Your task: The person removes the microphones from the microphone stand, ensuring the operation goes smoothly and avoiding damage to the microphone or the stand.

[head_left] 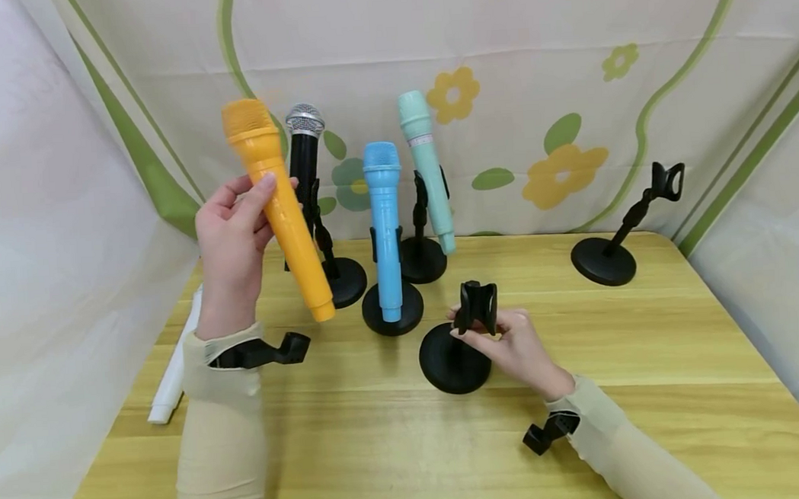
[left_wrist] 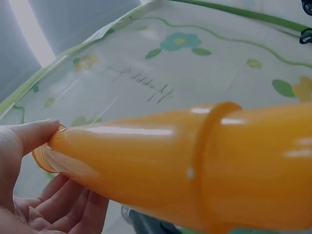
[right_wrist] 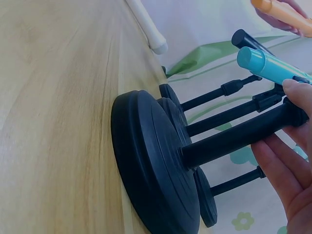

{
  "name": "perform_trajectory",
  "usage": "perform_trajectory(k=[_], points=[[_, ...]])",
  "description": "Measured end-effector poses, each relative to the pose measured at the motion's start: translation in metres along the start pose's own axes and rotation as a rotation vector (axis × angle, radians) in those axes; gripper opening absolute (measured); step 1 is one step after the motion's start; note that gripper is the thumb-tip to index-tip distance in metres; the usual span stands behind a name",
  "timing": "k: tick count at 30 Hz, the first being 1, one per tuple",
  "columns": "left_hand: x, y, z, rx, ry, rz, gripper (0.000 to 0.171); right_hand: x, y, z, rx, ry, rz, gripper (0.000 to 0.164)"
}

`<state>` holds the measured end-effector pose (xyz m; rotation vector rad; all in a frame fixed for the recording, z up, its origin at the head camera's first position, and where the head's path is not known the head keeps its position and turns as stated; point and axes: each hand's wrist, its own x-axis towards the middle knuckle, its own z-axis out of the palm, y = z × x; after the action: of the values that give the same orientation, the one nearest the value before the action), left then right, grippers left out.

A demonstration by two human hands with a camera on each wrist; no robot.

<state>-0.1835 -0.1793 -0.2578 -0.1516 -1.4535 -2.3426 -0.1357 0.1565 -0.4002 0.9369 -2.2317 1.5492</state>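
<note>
In the head view my left hand [head_left: 228, 226] grips an orange microphone [head_left: 290, 229] around its handle, thumb across the front. The microphone is held above the table, grille up and tilted to the left. My right hand [head_left: 518, 349] pinches the upper post of a black microphone stand [head_left: 453, 367], just below its clip. The stand's round base [right_wrist: 151, 165] appears to rest on the tabletop in the right wrist view. Nothing sits in that stand's clip [head_left: 477, 306]. The orange handle [left_wrist: 136, 156] fills much of the left wrist view.
Behind stand a black microphone [head_left: 304, 152], a blue microphone [head_left: 386, 227] and a mint-green microphone [head_left: 429, 167], each in a black stand. A white microphone [head_left: 176, 370] lies by the left edge. Another black stand [head_left: 605, 260], holding no microphone, is at the back right.
</note>
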Motion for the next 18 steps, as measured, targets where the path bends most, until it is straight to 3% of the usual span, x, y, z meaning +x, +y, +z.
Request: perform_trajectory(k=[9,18], points=[[0.001,0.001,-0.037,-0.058,0.168,0.086,0.035,-0.001,0.000,0.000,0.003,-0.002,-0.002,0.033],[0.001,0.002,-0.069,0.059,0.240,0.040,0.039,-0.001,0.002,0.001,0.018,0.007,-0.025,0.036]])
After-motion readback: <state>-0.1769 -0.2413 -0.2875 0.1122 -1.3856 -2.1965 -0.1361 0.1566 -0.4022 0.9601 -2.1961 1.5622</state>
